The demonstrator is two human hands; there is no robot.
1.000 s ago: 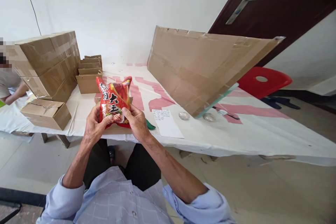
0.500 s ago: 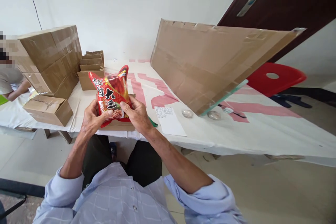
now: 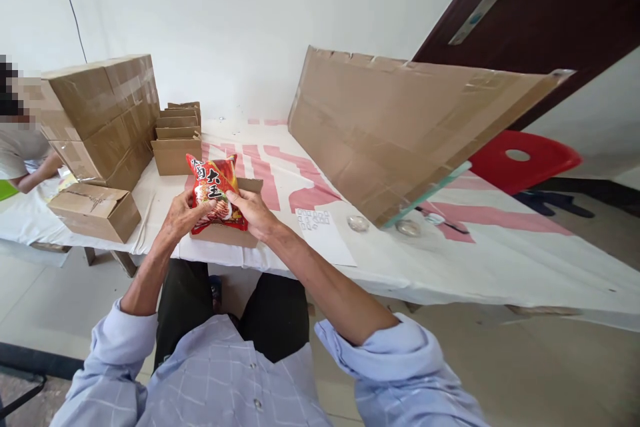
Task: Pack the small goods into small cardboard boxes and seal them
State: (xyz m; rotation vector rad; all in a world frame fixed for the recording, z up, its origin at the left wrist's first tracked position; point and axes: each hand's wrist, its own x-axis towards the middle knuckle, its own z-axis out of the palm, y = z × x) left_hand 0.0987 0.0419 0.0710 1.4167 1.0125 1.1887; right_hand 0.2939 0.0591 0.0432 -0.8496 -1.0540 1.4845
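Between my two hands is a puffy red snack bag (image 3: 216,181) with large black characters and a food picture on its front. My left hand (image 3: 181,215) grips its left side, thumb across the front. On the right edge my right hand (image 3: 253,212) is closed the same way, thumb on the front and fingers behind. The bag is tilted back over a small cardboard box (image 3: 225,235) at the table's front edge. Most of that box is hidden behind the bag and hands, so I cannot tell whether the bag touches it.
Stacked taped cartons (image 3: 117,113), a small closed carton (image 3: 97,210) and a row of folded cardboard (image 3: 176,155) stand left. A large cardboard sheet (image 3: 400,127) leans at right. Near it lie a white paper (image 3: 327,243) and tape rolls (image 3: 358,223). A person (image 3: 30,153) sits far left.
Both hands have lowered the red bag toward the small cardboard box, and its top has tipped away from me. More of the box's right side shows now. The view has shifted slightly.
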